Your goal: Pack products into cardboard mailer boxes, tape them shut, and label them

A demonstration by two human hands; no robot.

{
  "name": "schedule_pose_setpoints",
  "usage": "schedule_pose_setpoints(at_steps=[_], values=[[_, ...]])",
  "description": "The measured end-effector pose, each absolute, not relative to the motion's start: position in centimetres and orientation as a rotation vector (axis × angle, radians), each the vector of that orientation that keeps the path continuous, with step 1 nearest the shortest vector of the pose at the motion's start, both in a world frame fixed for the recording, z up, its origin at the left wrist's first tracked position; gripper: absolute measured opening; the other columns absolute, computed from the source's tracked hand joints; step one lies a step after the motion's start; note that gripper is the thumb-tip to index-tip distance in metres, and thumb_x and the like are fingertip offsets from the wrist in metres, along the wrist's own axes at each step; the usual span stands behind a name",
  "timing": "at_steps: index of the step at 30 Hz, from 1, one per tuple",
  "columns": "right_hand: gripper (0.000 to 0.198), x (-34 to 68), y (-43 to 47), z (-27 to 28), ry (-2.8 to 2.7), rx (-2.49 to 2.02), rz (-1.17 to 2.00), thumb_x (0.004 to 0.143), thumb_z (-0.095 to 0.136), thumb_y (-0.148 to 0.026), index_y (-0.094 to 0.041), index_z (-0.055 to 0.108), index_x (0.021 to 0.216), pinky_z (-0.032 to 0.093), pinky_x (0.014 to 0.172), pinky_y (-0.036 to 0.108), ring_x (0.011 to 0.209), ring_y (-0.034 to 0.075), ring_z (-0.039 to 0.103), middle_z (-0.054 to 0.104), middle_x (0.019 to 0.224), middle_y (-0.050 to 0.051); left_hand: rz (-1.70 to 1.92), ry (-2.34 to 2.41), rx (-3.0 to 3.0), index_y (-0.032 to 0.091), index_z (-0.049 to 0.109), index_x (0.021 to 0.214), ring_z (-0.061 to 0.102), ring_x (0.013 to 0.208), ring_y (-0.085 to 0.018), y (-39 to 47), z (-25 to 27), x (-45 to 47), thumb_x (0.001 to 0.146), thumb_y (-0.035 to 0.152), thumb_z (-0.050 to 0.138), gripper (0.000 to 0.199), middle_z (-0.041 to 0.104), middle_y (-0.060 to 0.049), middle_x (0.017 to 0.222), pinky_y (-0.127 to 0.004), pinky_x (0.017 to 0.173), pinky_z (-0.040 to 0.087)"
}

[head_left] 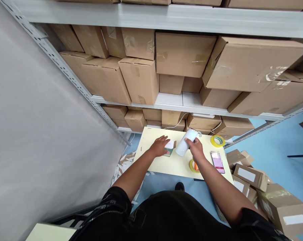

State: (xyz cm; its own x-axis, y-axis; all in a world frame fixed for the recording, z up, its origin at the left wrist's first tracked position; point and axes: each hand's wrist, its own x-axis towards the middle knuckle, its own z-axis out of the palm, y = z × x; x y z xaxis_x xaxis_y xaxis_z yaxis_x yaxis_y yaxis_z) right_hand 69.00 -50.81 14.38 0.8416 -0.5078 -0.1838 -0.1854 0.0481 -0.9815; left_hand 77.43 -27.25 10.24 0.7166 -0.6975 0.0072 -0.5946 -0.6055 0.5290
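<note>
Pale bottle (183, 145): in the right hand (196, 150), tilted, its looped end toward one o'clock; whether its base touches the counter (156, 165) is hard to judge.
Right fingers: clamped on the bottle's side.
Small box (168, 153): at the bottle's nine o'clock, a brown flap raised; its inside is too small to read.
Left hand (158, 147): at the box's nine o'clock side, fingers spread against it; I cannot tell whether they grip.
Tape rolls: yellow roll (212, 140) at the bottle's three o'clock, orange-centred roll (192, 166) at five.
Progress: seemingly partway; bottle lifted out in the open, box not closed.
</note>
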Motion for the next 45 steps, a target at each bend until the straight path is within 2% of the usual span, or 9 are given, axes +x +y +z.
schedule_pose_setpoints(at_steps=[5,11,18,27,30,33,36,39,45], values=[[0.039,68.0,-50.4,13.5,0.569,-1.489,-0.148,0.071,0.08,-0.043,-0.021,0.068,0.101,0.049,0.066,0.031,0.08,0.022,0.065,0.075,0.095,0.004,-0.382,-1.016,2.394,0.019,0.068,0.129,0.06,0.124,-0.034,-27.8,10.4,79.7,0.073,0.019,0.071,0.056,0.065,-0.015,0.135,-0.045,0.108,0.046],[0.039,67.2,-50.0,13.0,0.59,-1.449,-0.052,0.069,0.081,-0.044,-0.022,0.068,0.098,0.05,0.067,0.032,0.081,0.023,0.066,0.074,0.094,0.004,-0.374,-0.868,2.285,0.021,0.072,0.117,0.063,0.114,-0.03,-28.0,11.1,79.9,0.082,0.031,0.067,0.037,0.07,-0.011,0.12,-0.039,0.1,0.048],[0.046,69.2,-49.4,13.7,0.528,-1.337,-0.164,0.07,0.082,-0.046,-0.022,0.063,0.104,0.053,0.075,0.033,0.086,0.021,0.065,0.072,0.094,0.002,-0.375,-0.557,2.249,0.024,0.066,0.112,0.063,0.074,-0.021,-29.1,11.1,79.8,0.097,0.051,0.051,0.035,0.068,-0.002,0.084,-0.031,0.068,0.043],[0.052,70.3,-47.8,11.8,0.235,-1.853,-0.126,0.068,0.083,-0.042,-0.022,0.068,0.113,0.053,0.094,0.046,0.1,0.028,0.068,0.075,0.109,0.008,-0.442,-0.21,2.049,0.021,0.058,0.085,0.06,0.078,-0.02,-29.5,8.1,79.5,0.098,0.047,0.046,0.032,0.063,0.0,0.077,-0.032,0.075,0.047],[0.053,69.8,-47.8,10.9,0.112,-2.125,-0.24,0.07,0.08,-0.043,-0.023,0.07,0.118,0.048,0.103,0.05,0.114,0.033,0.063,0.072,0.118,0.01,-0.298,-0.216,2.031,0.021,0.059,0.101,0.062,0.094,-0.022,-29.2,8.5,78.6,0.092,0.037,0.055,0.019,0.066,-0.005,0.097,-0.035,0.086,0.049],[0.05,69.6,-47.8,9.6,0.063,-2.293,-0.279,0.072,0.079,-0.044,-0.023,0.071,0.117,0.046,0.104,0.052,0.116,0.036,0.06,0.072,0.114,0.011,0.007,-0.34,2.038,0.022,0.058,0.116,0.056,0.118,-0.027,-28.8,10.6,76.9,0.085,0.025,0.059,0.031,0.06,-0.011,0.121,-0.041,0.099,0.047],[0.05,69.3,-47.4,8.1,0.05,-2.365,-0.309,0.075,0.074,-0.042,-0.021,0.069,0.12,0.046,0.102,0.053,0.114,0.036,0.059,0.07,0.114,0.013,0.015,-0.648,2.053,0.023,0.058,0.129,0.051,0.126,-0.032,-28.9,13.5,75.1,0.083,0.028,0.066,0.047,0.057,-0.013,0.132,-0.048,0.109,0.041],[0.047,68.9,-46.6,6.8,0.08,-2.388,-0.367,0.074,0.069,-0.034,-0.018,0.068,0.118,0.047,0.098,0.052,0.108,0.035,0.06,0.068,0.113,0.015,-0.092,-0.811,2.168,0.023,0.06,0.133,0.053,0.121,-0.037,-30.0,15.4,74.0,0.079,0.038,0.078,0.058,0.06,-0.014,0.127,-0.052,0.109,0.038],[0.039,68.4,-45.1,5.8,0.135,-2.423,-0.428,0.079,0.059,-0.024,-0.018,0.067,0.117,0.045,0.1,0.051,0.111,0.034,0.059,0.066,0.114,0.016,-0.08,-0.732,2.473,0.022,0.064,0.121,0.056,0.109,-0.035,-31.6,14.6,73.2,0.08,0.035,0.076,0.045,0.059,-0.014,0.116,-0.047,0.096,0.046]])
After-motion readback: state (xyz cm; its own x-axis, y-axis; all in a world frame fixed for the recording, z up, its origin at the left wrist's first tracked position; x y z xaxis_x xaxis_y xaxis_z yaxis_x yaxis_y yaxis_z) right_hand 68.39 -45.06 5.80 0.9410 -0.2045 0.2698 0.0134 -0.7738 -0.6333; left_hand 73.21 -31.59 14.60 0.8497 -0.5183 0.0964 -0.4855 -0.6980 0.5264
